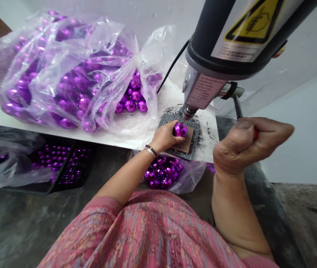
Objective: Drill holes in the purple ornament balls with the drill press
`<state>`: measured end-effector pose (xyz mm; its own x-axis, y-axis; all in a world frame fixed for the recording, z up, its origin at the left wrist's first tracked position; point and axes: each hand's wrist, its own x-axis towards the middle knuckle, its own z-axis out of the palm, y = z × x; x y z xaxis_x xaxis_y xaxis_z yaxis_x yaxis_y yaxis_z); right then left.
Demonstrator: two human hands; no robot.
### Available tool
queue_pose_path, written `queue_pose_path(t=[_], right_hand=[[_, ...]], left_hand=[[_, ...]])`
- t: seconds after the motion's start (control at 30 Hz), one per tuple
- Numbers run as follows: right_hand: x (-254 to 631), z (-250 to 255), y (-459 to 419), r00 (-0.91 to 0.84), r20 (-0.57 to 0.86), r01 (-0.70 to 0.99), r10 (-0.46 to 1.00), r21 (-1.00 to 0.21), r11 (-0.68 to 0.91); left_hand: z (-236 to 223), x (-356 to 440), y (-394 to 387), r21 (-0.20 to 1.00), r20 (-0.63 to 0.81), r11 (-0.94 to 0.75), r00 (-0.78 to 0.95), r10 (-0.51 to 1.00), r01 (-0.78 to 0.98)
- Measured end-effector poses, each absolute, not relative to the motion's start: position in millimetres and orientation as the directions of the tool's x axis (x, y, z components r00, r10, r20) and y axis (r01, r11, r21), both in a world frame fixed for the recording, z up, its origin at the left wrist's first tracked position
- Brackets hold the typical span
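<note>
Between the thumb and fingers of my left hand point(165, 137) is a shiny purple disco ball ornament point(180, 130). It is held over a brown square board point(185, 143) on the grey base plate point(167, 120) of a bench drill press point(203, 83). The drill bit point(184, 120) points down at the top of the ball; whether it touches or enters it, I cannot tell. My right hand point(247, 143) is wrapped round the feed lever point(237, 107) at the drill's right side, with a bit of red grip showing between the fingers.
A large clear plastic bag point(91, 63) full of purple balls lies on the white table point(114, 139) at left. Another bag of balls point(164, 173) sits below the table edge. A black crate point(69, 163) stands lower left. Dark shavings surround the base; a black cable point(172, 67) runs behind.
</note>
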<state>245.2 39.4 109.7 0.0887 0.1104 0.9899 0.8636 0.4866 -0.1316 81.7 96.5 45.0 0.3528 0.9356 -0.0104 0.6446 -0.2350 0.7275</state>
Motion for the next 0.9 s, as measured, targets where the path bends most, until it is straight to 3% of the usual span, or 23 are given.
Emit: queue_pose_path(t=[0.33,0.57,0.67,0.77,0.87,0.9], right_hand=[[248.0,66.3,43.1,0.169,0.969,0.846,0.178,-0.235,0.478],[261.1,30.3,59.1,0.170,0.968,0.843,0.185,-0.240,0.482],[259.1,55.9,50.2,0.156,0.967,0.839,0.203,-0.238,0.490],[250.6,114.2,39.9,0.197,0.957,0.847,0.214,-0.276,0.455],[245.1,179.7,42.5,0.425,0.803,0.775,0.417,-0.562,0.291],[245.8,197.1,46.8,0.448,0.766,0.754,0.462,-0.601,0.264]], left_hand=[[46.2,82.1,95.3,0.714,0.019,-0.266,0.362,0.932,0.647],[46.3,82.0,95.0,0.706,0.026,-0.269,0.355,0.935,0.655],[45.2,81.4,95.4,0.713,0.027,-0.268,0.357,0.934,0.647],[44.0,81.2,96.1,0.722,0.028,-0.261,0.350,0.936,0.641],[44.9,80.5,95.6,0.728,0.020,-0.253,0.350,0.937,0.638],[45.8,79.6,94.6,0.731,0.017,-0.252,0.352,0.936,0.634]])
